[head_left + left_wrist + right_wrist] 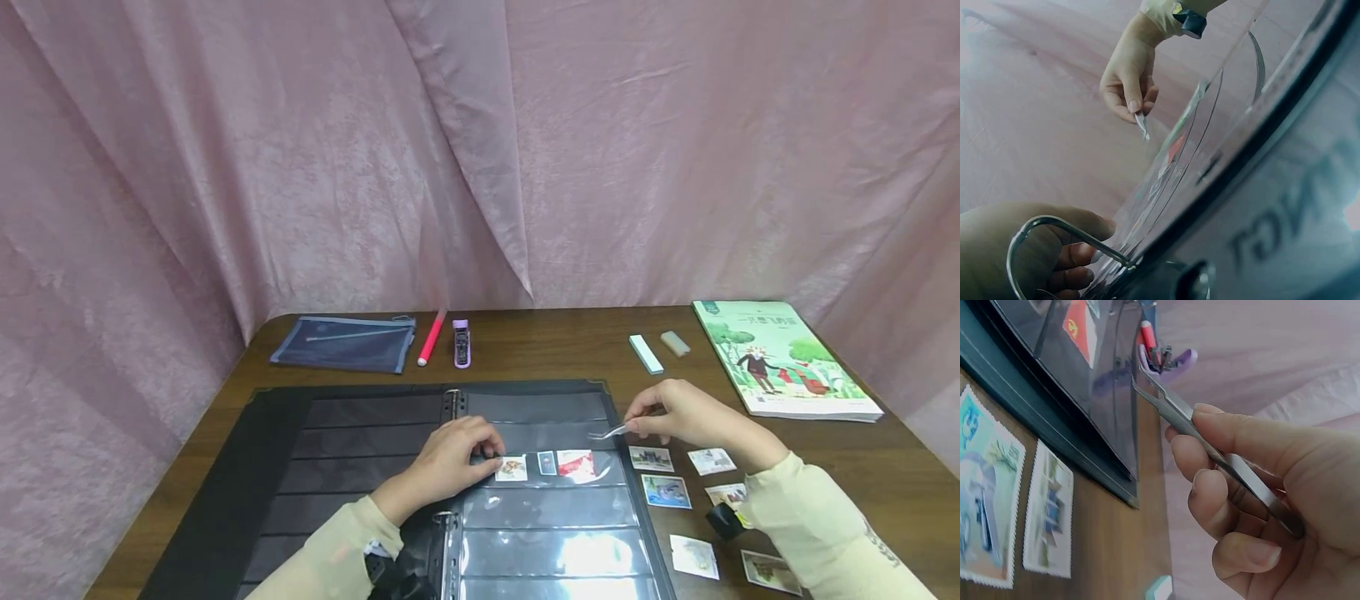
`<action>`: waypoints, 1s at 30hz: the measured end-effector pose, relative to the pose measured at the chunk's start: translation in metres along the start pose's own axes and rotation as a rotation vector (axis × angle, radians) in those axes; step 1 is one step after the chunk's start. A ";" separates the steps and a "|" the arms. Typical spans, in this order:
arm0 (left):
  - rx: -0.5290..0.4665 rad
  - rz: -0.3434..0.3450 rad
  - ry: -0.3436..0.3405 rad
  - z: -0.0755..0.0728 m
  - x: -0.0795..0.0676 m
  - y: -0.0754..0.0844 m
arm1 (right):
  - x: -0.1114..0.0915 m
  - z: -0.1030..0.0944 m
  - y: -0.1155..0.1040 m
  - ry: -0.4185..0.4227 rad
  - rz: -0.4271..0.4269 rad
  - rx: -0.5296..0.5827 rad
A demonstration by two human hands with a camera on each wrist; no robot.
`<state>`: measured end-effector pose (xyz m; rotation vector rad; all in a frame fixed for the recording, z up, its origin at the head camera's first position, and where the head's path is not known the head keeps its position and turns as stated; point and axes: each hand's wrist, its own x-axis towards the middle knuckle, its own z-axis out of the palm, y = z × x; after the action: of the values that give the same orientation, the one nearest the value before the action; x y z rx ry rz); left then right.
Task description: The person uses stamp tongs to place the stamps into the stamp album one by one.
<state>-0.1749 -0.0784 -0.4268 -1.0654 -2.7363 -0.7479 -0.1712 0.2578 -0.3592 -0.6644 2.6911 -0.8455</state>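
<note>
My right hand (686, 412) holds steel tweezers (1210, 450) between thumb and fingers. Their bent tips stand slightly apart with nothing between them, over the right side of the album page (543, 508). My left hand (453, 454) rests on that page near the ring spine, its fingertips right at a small stamp (511, 470). To the right in the same strip sit a narrow blue stamp (547, 463) and a red-and-white stamp (575, 464). In the left wrist view a metal binder ring (1054, 220) passes in front of the left hand.
Several loose stamps lie right of the album, among them a blue one (666, 492) and a pale one (693, 557). Behind are a mesh pouch (341, 343), red marker (431, 337), purple-ended tool (461, 343), white block (646, 354), grey eraser (675, 342) and green-covered book (787, 358).
</note>
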 end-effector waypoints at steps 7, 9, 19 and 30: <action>0.013 0.005 -0.001 -0.002 0.000 0.001 | -0.018 -0.012 0.002 0.039 0.045 -0.015; 0.025 0.005 -0.012 -0.003 0.001 0.001 | -0.024 -0.015 0.004 0.047 0.058 -0.006; 0.153 0.031 -0.122 -0.011 0.001 0.010 | -0.053 -0.020 0.017 0.089 0.088 0.006; 0.289 0.046 -0.290 -0.029 -0.010 0.046 | -0.077 -0.018 0.030 0.133 0.129 -0.014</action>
<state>-0.1398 -0.0696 -0.3853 -1.2465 -2.9197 -0.1911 -0.1219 0.3264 -0.3553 -0.4466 2.8239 -0.8670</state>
